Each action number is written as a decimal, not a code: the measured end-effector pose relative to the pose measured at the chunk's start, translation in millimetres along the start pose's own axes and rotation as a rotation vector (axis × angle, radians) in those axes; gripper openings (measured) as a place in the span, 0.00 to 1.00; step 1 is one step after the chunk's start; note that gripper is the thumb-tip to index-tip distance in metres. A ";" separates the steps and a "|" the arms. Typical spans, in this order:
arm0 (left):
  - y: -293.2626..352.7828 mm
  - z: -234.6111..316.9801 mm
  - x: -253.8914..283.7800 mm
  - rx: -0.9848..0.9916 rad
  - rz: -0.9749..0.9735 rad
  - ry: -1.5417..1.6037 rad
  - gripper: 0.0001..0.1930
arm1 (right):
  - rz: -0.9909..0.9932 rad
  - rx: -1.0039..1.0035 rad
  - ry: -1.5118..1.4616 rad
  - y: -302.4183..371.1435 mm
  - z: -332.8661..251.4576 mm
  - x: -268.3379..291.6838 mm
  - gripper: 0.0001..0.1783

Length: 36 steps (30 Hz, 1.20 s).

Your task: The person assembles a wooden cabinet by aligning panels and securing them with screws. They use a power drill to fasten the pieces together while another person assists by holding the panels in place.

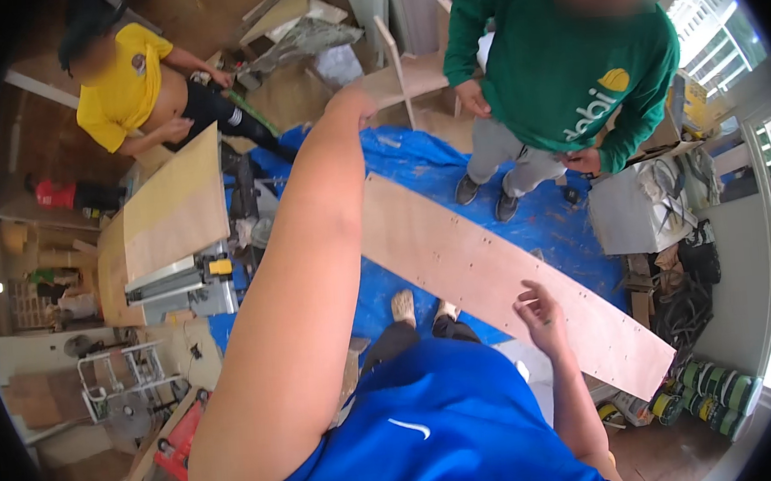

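Observation:
A long plywood board [472, 261] with small holes slants from the middle down to the lower right, over a blue tarp [308, 219]. My right hand [540, 315] is above the board's near side, fingers apart and loosely bent, with nothing in it. Whether it touches the board I cannot tell. My left arm reaches far forward past the board's far end. At its tip my left hand [356, 107] is beside a light wooden frame [423, 77] with upright boards. Its fingers are small and mostly hidden, so contact with the frame does not show.
A person in a green sweatshirt [561, 67] stands beyond the board; another in yellow [125, 89] is at the far left, near a table saw [182, 277] and a plywood panel [172, 193]. Green-and-black rolls [718, 391] lie at right, a red tool [181, 442] lower left.

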<state>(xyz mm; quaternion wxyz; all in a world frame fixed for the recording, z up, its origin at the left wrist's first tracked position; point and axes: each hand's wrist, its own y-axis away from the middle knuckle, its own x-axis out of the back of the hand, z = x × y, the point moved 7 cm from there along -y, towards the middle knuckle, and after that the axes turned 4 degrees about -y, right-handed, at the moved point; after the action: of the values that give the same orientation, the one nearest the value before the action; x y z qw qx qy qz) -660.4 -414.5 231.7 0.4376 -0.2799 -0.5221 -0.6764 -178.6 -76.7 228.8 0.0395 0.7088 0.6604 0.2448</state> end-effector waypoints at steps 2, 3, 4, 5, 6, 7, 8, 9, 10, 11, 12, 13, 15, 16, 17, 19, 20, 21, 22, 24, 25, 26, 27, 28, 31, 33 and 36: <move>-17.1 -26.6 -8.9 -0.151 0.119 0.083 0.14 | 0.009 0.079 -0.007 0.3 -5.1 7.7 0.23; -9.9 -10.4 -23.8 -0.100 0.010 0.112 0.11 | 0.039 0.066 -0.024 -2.0 -3.7 8.9 0.23; -3.1 5.4 -33.8 -0.042 -0.097 0.153 0.10 | 0.064 0.052 -0.035 0.0 -0.1 9.1 0.22; 17.0 21.7 -35.9 -0.069 -0.093 0.160 0.15 | 0.051 0.035 -0.035 -2.7 2.9 4.8 0.22; 44.1 22.7 -45.5 -0.175 -0.036 0.404 0.26 | 0.046 0.026 -0.027 -4.1 2.6 1.5 0.22; 74.3 15.3 -56.0 -0.359 0.039 0.354 0.30 | 0.025 0.016 0.057 -7.0 -3.3 -5.2 0.21; 109.5 8.0 -64.5 -0.537 0.128 0.298 0.34 | -0.024 0.025 0.085 -12.7 -10.3 -16.4 0.21; 154.3 -4.5 -75.4 -0.573 -0.006 0.354 0.32 | -0.054 0.027 0.119 -15.4 -14.8 -23.8 0.21; 189.7 -36.3 -88.1 -0.594 -0.086 0.276 0.29 | -0.105 0.036 0.160 -15.5 -23.3 -31.8 0.21; 217.8 -68.4 -94.9 -0.603 -0.091 0.207 0.27 | -0.123 0.033 0.182 -17.2 -31.9 -39.5 0.20; 239.6 -105.7 -85.0 -0.484 -0.041 0.312 0.26 | -0.133 0.055 0.201 -20.5 -37.8 -45.8 0.20; 263.9 -149.7 -73.1 -0.353 0.011 0.415 0.25 | -0.153 0.079 0.219 -25.2 -42.5 -53.5 0.20; 308.3 -256.7 -55.8 -0.059 0.183 0.602 0.22 | -0.198 0.136 0.254 -39.2 -53.9 -74.6 0.19; 335.7 -292.0 -36.5 0.056 0.271 0.545 0.22 | -0.196 0.160 0.268 -46.6 -57.5 -84.5 0.19; 359.8 -338.5 -34.8 0.134 0.344 0.602 0.20 | -0.201 0.181 0.287 -51.1 -63.4 -95.6 0.19; 399.2 -401.3 -31.0 0.264 0.316 0.838 0.15 | -0.191 0.215 0.309 -61.4 -80.0 -123.3 0.19; 412.2 -438.7 -43.0 0.293 0.276 0.906 0.13 | -0.194 0.235 0.322 -67.6 -84.2 -138.0 0.19; 421.5 -453.1 -43.3 0.343 0.155 0.827 0.13 | -0.188 0.206 0.333 -70.7 -90.3 -153.9 0.19; 426.5 -462.6 -37.8 0.379 0.039 0.732 0.13 | -0.175 0.180 0.332 -75.4 -96.4 -172.1 0.19; 426.7 -483.5 -56.0 0.375 -0.106 0.724 0.11 | -0.236 0.183 0.249 -86.8 -89.9 -211.3 0.19; 424.5 -492.7 -75.8 0.331 -0.176 0.707 0.14 | -0.298 0.183 0.319 -90.1 -99.6 -233.9 0.20; 416.6 -495.1 -94.6 0.267 -0.253 0.679 0.17 | -0.339 0.172 0.385 -89.4 -110.9 -256.3 0.20; 402.7 -469.6 -92.3 0.209 -0.296 0.625 0.17 | -0.373 0.158 0.376 -87.8 -119.9 -273.1 0.21; 391.0 -437.9 -90.0 0.147 -0.336 0.564 0.18 | -0.402 0.145 0.361 -84.4 -127.6 -287.5 0.22; 336.4 -379.1 -110.8 -0.086 -0.352 0.462 0.22 | -0.373 0.172 0.396 -71.1 -133.2 -304.6 0.24; 311.8 -312.9 -103.0 -0.188 -0.455 0.438 0.22 | -0.259 0.138 0.383 -58.4 -112.8 -295.6 0.23; 282.7 -252.8 -108.8 -0.421 -0.555 0.392 0.23 | -0.074 0.026 0.350 -19.0 -50.2 -270.7 0.24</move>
<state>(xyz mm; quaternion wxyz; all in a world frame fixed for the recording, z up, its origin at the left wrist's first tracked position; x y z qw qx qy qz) -340.6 -642.7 195.9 0.2629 -0.0774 -0.3343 -0.9018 -218.2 -346.4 185.8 -0.0765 0.6311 0.6858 0.3544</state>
